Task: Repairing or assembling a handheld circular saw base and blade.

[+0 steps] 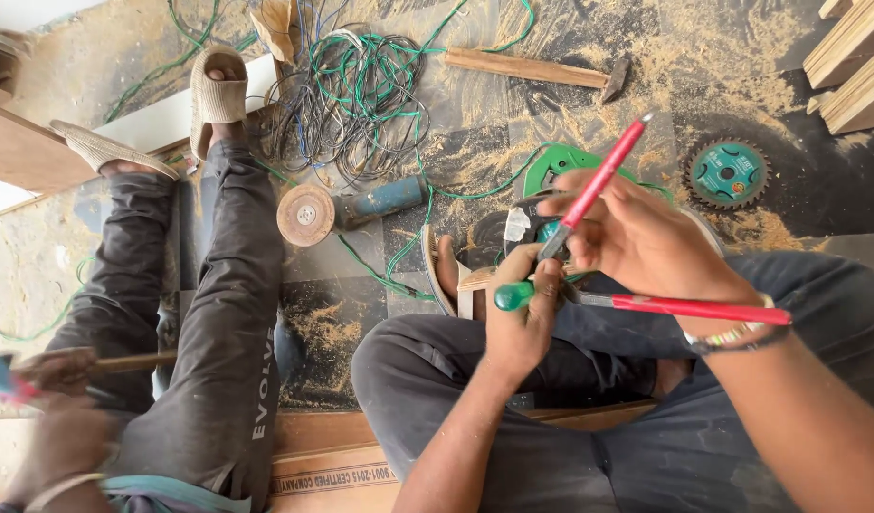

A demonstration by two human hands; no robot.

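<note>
My left hand (519, 328) grips a screwdriver with a green handle (511, 296), its tip hidden behind my fingers. My right hand (636, 237) holds red-handled pliers (603, 176); one handle points up and away, the other runs right across my wrist. Both hands meet over a green and black power tool (562, 160) that lies on the floor by my crossed legs and sandalled foot (446, 275). The pliers' jaws sit close to my left fingers, and what they bite on is hidden.
A blue angle grinder (361, 204), tangled wires (356, 90), a hammer (537, 68) and a green saw blade (728, 173) lie on the sawdust-covered floor. Wooden planks (855, 57) are stacked top right. Another person's legs (218, 313) stretch along the left, their hands (57, 399) holding a wooden-handled tool.
</note>
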